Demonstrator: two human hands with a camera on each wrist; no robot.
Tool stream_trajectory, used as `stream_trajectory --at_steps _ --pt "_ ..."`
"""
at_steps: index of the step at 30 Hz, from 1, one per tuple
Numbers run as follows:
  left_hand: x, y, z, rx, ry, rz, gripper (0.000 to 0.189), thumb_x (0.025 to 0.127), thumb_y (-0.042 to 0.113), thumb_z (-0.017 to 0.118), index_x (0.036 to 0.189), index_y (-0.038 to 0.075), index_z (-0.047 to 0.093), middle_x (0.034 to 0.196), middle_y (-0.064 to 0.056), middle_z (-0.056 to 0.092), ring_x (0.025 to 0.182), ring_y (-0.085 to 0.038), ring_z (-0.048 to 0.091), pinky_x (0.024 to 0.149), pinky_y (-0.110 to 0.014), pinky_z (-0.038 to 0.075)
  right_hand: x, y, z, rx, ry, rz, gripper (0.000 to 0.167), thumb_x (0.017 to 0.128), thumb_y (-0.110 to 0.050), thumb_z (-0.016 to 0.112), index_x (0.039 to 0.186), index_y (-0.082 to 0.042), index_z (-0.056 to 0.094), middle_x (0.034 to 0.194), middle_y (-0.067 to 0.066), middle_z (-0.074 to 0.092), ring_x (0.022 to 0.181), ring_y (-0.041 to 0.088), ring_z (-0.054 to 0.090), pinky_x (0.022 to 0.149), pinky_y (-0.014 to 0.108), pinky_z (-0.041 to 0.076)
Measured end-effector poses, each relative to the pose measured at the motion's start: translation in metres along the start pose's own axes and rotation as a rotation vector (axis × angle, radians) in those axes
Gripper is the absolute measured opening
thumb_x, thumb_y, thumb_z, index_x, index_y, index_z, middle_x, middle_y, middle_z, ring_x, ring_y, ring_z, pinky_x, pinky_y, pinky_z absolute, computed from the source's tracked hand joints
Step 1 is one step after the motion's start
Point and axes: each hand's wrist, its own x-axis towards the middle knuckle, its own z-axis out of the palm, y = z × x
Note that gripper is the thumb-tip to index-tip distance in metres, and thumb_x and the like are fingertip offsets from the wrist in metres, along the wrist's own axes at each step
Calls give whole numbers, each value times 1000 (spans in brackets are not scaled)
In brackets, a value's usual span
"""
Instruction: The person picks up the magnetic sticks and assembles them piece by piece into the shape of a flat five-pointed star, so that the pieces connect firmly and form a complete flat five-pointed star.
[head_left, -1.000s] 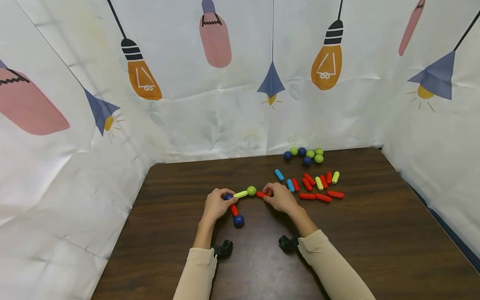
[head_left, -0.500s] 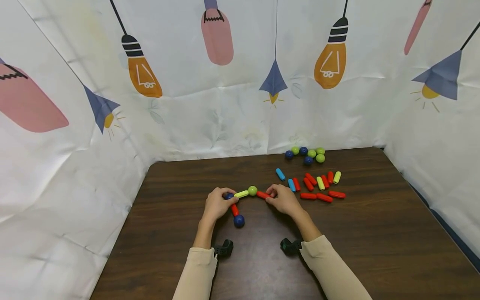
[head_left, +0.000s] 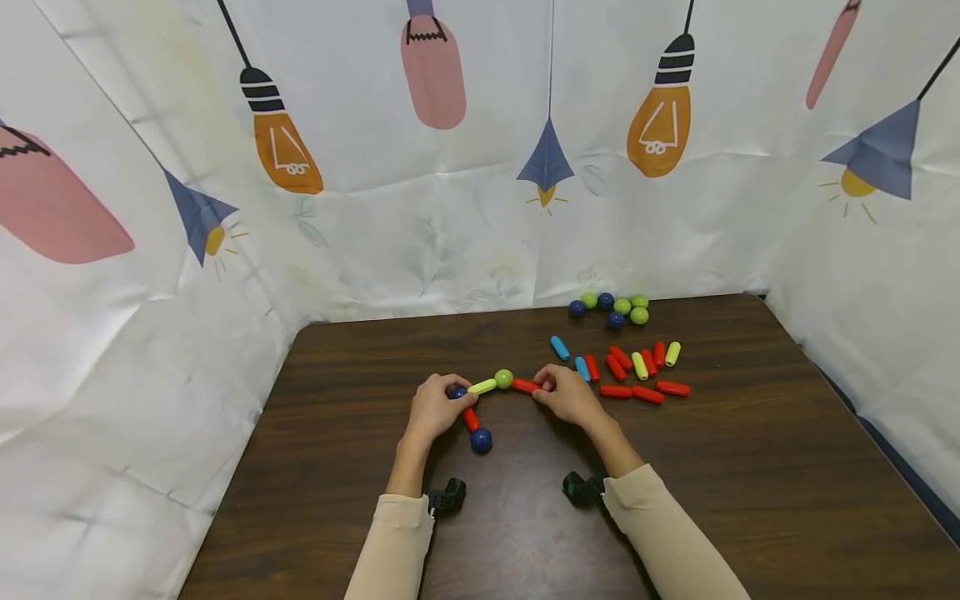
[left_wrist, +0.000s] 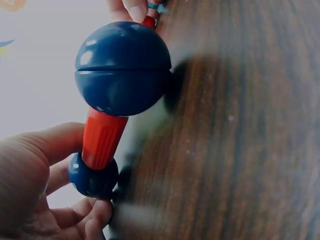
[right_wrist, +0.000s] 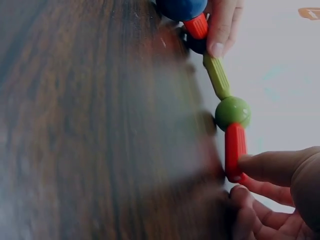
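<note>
A chain of toy building rods and balls bends across the table in the head view. My left hand holds the blue ball at its corner, thumb beside the joint. From that ball a short red rod runs toward me to a second blue ball. A yellow-green rod leads the other way to a green ball. Joined to the green ball is another red rod, its far end pinched between thumb and fingers of my right hand.
Right of the chain lie several loose red rods, light blue rods and yellow-green rods. Several green balls and blue balls cluster at the table's back edge. A printed white curtain stands behind.
My right hand has shifted slightly right, and more of its red rod shows beside the green ball. The near blue ball has swung a little right. My left hand keeps its hold.
</note>
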Motion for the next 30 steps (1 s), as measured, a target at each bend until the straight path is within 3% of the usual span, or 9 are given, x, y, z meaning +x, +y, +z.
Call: stream_trajectory --at_steps 5,10,14,19,23,30 --pt "1 -3 2 8 30 -22 23 88 36 80 103 19 78 94 -7 60 80 -23 51 67 -32 36 -4 3 -18 56 -1 -58 21 97 -21 70 114 -9 69 91 4 64 77 16 57 69 29 45" --pt "2 -4 1 13 46 -17 25 88 37 80 102 17 78 88 -6 57 76 -22 48 64 -32 33 6 13 -62 20 97 -105 27 100 -23 66 120 -4 67 98 9 66 85 22 61 73 35 49" --pt "3 -3 1 22 38 -12 25 88 38 79 103 17 78 85 -5 54 73 -21 45 62 -32 31 23 30 -102 -66 159 -62 34 103 -23 61 130 -2 62 117 18 65 104 35 63 89 50 51" --pt "5 -1 1 25 32 -3 26 88 39 79 103 18 78 84 -5 54 72 -20 45 62 -31 32 44 54 -137 -182 132 21 42 104 -19 56 142 -1 52 137 27 53 123 48 53 104 64 42" --pt "5 -1 1 25 30 -1 26 88 39 79 102 18 77 83 -5 55 72 -20 46 62 -31 32 56 66 -146 -250 73 32 44 103 -15 56 145 1 49 140 30 49 127 50 50 106 65 40" --pt "4 -4 0 21 33 -13 25 88 39 79 102 18 77 84 -5 53 73 -20 45 62 -32 31 67 69 -140 -334 15 33 44 102 -13 57 144 0 51 144 31 44 129 50 49 106 64 42"
